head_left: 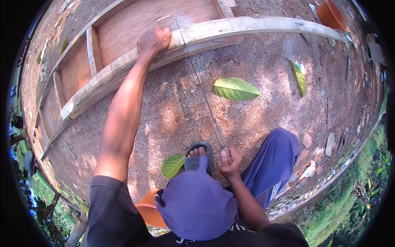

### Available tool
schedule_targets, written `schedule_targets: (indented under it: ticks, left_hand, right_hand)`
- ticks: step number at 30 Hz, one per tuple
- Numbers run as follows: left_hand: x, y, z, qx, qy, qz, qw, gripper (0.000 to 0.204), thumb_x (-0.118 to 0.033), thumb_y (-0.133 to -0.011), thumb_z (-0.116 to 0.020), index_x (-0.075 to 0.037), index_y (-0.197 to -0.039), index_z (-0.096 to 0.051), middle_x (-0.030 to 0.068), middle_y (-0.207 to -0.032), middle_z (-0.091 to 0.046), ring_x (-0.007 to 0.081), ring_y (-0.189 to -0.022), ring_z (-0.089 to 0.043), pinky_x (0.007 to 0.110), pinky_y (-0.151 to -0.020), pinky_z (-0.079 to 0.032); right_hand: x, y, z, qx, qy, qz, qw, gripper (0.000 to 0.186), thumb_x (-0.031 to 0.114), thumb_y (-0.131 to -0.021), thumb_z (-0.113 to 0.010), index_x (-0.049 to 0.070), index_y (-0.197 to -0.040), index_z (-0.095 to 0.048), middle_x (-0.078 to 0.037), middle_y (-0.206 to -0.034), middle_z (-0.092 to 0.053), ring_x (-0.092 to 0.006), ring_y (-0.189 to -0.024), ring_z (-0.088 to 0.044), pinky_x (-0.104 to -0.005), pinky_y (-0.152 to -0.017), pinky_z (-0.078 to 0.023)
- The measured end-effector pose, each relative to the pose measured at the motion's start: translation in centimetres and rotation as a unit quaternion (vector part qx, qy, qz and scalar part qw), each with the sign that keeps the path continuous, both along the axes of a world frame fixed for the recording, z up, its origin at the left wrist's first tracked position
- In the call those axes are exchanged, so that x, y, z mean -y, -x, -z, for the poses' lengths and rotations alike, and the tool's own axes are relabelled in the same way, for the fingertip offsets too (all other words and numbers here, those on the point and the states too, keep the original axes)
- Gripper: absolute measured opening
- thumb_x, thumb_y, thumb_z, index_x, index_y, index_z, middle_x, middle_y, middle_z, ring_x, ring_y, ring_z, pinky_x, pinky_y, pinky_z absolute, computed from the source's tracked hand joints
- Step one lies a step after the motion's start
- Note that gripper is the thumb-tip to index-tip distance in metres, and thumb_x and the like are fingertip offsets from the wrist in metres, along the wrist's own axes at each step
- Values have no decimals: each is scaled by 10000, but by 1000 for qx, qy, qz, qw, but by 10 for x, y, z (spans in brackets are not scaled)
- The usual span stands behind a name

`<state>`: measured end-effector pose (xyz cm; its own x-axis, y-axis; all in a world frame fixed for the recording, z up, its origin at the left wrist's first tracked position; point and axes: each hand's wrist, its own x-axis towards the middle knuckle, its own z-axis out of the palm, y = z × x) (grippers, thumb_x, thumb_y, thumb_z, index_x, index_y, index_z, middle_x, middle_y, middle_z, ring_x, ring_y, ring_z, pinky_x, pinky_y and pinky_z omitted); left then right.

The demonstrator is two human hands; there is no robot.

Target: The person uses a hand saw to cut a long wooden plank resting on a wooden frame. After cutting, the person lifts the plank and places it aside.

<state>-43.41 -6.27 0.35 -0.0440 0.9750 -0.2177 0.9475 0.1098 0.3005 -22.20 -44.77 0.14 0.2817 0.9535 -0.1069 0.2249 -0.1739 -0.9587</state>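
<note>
A long pale wooden beam rests across a framed plywood panel and sticks out past it to the right. My left hand is closed over the beam's upper edge. Down near my right knee, my right hand grips the wooden handle of a handsaw. The saw's thin blade, seen nearly edge-on, runs away from me and crosses the beam just right of my left hand. Pale sawdust shows on the panel by the blade's far end. How deep the blade sits in the wood I cannot tell.
The plywood panel with its wooden frame lies at the upper left. Orange buckets stand at the far right and beside my left arm. Green leaves lie on the dirt ground. My sandalled foot is below the saw.
</note>
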Motion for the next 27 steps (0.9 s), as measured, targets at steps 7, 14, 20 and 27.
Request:
schedule_targets:
  ticks: [7, 14, 20, 27]
  left_hand:
    - [-6, -19, -2, 21, 15, 5, 1000, 499, -416, -897, -378, -27, -681, -605, 148, -643, -630, 279, -634, -582, 478, -647, -436]
    - [-11, 6, 8, 2, -17, -11, 1000, 521, -433, -910, -352, -34, -658, -573, 113, -585, -592, 255, -572, -557, 464, -612, -442]
    - [-4, -7, 3, 11, -33, 29, 999, 417, -367, -894, -346, -128, -591, -503, -3, -510, -480, 177, -476, -430, 423, -500, -379]
    - [-8, 12, 23, 21, -8, 20, 1000, 422, -374, -901, -355, -115, -622, -538, -26, -516, -464, 150, -461, -400, 388, -449, -337]
  right_hand:
    - [-148, 35, 36, -53, -89, 19, 994, 326, 229, -964, -616, 41, -717, -519, 6, -577, -475, -78, -505, -417, -301, -482, -342]
    - [5, 3, 14, 7, 7, -25, 1000, 248, 220, -942, -609, 18, -799, -599, -40, -619, -588, -89, -523, -532, -289, -486, -433]
    - [-137, 41, 37, -69, -51, 21, 996, 264, 220, -972, -627, 27, -797, -586, -14, -572, -533, -70, -535, -482, -282, -482, -381]
    - [-65, 23, 7, -43, 24, -10, 999, 248, 225, -957, -622, 26, -811, -596, -38, -598, -563, -89, -539, -520, -291, -495, -412]
